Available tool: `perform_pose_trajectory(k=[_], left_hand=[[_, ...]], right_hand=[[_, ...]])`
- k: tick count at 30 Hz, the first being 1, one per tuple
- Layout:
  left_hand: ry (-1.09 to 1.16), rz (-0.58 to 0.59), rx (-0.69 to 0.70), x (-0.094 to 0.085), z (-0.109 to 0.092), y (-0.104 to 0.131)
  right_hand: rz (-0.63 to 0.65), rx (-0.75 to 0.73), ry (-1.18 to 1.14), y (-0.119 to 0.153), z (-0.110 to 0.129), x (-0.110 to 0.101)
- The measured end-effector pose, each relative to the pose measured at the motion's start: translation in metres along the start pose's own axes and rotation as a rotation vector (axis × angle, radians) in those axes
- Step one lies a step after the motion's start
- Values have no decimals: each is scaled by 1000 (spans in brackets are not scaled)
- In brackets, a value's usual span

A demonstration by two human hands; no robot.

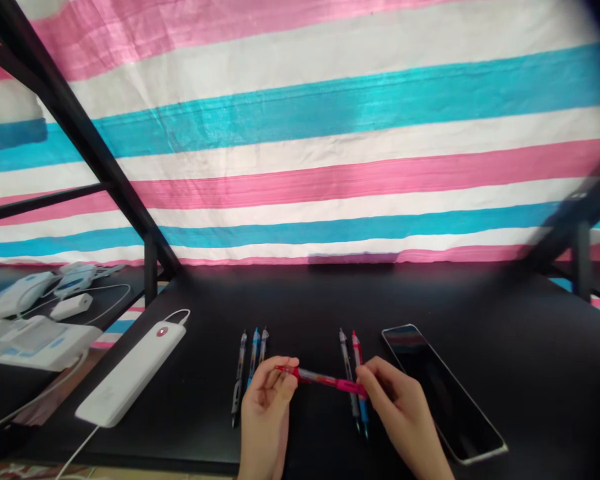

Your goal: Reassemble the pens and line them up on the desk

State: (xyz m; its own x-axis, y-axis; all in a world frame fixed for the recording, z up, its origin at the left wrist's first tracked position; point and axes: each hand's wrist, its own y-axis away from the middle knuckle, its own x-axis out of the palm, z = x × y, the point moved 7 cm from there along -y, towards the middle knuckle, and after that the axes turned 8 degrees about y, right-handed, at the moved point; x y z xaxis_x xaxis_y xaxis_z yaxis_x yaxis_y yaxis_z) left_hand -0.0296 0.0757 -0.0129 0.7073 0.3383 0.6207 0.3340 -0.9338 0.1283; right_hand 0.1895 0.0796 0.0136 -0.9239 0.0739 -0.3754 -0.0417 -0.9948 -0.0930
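Note:
A red pen with a clear barrel and pink grip point(325, 379) is held above the table between my two hands. The fingertips of my left hand point(270, 393) pinch its red end. At the pink end, the thumb and fingers of my right hand point(395, 397) are closed on it. Left of my left hand lie a black pen point(239, 377), a blue pen point(255, 350) and another dark pen point(264, 340), the last two partly hidden by that hand. Under the held pen lie a grey-black pen point(347, 363) and a red-and-blue pen point(357, 347).
A phone point(445, 393) lies right of my right hand on the black table point(290, 293). At left are a white power strip point(133, 373) with a cable and, beyond it, more white devices point(45, 343). Black metal bars point(80, 133) stand before a striped sheet point(330, 173).

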Motion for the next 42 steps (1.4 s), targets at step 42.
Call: perform_pose_trajectory(k=[42], left_hand=[[57,-17,-2,-7,-1,2]], right_hand=[[89,111,-319,2,-9,4]])
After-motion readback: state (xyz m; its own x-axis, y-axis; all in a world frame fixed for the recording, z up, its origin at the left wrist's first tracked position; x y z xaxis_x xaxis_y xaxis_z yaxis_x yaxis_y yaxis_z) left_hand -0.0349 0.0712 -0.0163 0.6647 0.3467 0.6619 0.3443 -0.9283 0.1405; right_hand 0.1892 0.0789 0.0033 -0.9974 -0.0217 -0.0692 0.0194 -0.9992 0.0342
